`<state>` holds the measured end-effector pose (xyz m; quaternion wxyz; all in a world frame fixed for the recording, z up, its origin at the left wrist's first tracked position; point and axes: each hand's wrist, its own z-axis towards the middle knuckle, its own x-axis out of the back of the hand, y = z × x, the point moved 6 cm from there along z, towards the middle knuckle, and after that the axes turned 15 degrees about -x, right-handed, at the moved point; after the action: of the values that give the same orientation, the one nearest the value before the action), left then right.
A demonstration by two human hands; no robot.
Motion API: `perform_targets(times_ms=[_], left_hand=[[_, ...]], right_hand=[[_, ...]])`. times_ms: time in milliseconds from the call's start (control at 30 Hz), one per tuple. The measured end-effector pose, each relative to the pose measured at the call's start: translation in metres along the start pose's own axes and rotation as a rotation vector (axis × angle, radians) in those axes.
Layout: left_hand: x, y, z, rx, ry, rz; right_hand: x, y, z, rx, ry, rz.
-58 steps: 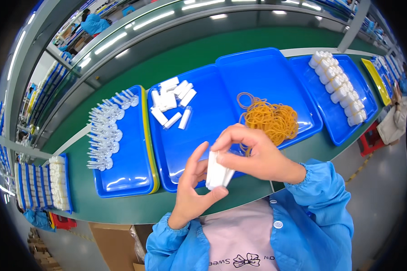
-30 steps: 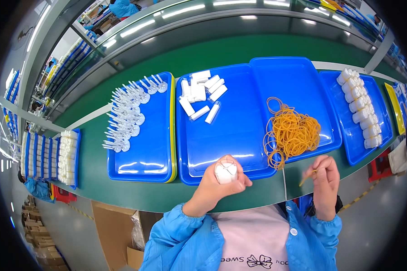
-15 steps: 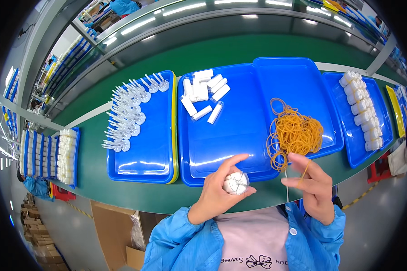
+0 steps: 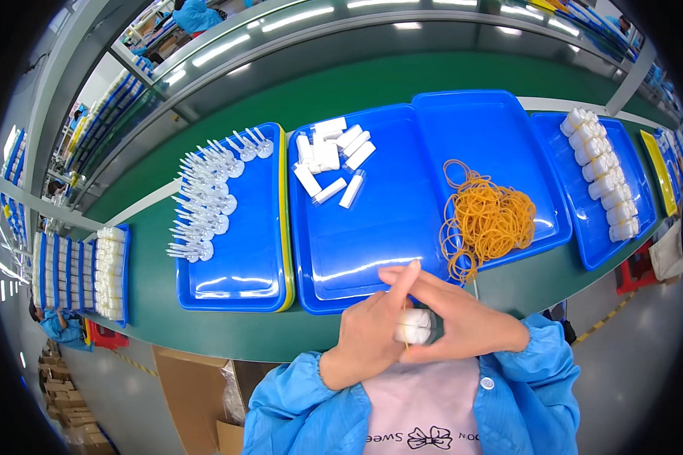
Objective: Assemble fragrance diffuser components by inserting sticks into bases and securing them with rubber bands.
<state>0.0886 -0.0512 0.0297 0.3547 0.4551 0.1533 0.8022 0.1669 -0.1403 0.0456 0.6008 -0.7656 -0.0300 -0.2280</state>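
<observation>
My left hand [image 4: 360,337] is closed around a bundle of white cylindrical pieces [image 4: 417,326], its ends facing up. From the other side my right hand [image 4: 463,322] meets it, thumb below and fingers crossing the left fingertips above. A thin rubber band [image 4: 404,337] runs stretched along the bundle between the two hands. How far round it goes is hidden by the fingers. Just beyond the hands, a heap of tan rubber bands [image 4: 497,216] lies in a blue tray [image 4: 463,125]. Loose white pieces in clear wrap [image 4: 326,155] lie in the blue tray [image 4: 387,220] to its left.
At the left, a blue tray [image 4: 231,292] holds rows of clear stemmed plastic parts [image 4: 216,189]. A blue tray [image 4: 565,163] at the right carries a row of white bundles [image 4: 603,174]. Stacked filled trays [image 4: 76,265] stand far left; an open cardboard box [image 4: 182,387] sits below the bench.
My right hand has moved left with the rubber band and now meets my left hand at the bundle. The band is stretched along the bundle, and the view has shifted slightly.
</observation>
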Motion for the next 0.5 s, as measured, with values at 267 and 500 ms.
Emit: perform_targets(times_ms=[267, 500], left_hand=[[-0.016, -0.031, -0.032, 0.711, 0.399, -1.89], [0.0, 0.001, -0.01, 0.324, 0.153, -1.776]], right_hand=[[0.022, -0.026, -0.062, 0.162, -0.07, -0.326], [-0.004, 0.021, -0.057, 0.203, -0.325, 1.359]])
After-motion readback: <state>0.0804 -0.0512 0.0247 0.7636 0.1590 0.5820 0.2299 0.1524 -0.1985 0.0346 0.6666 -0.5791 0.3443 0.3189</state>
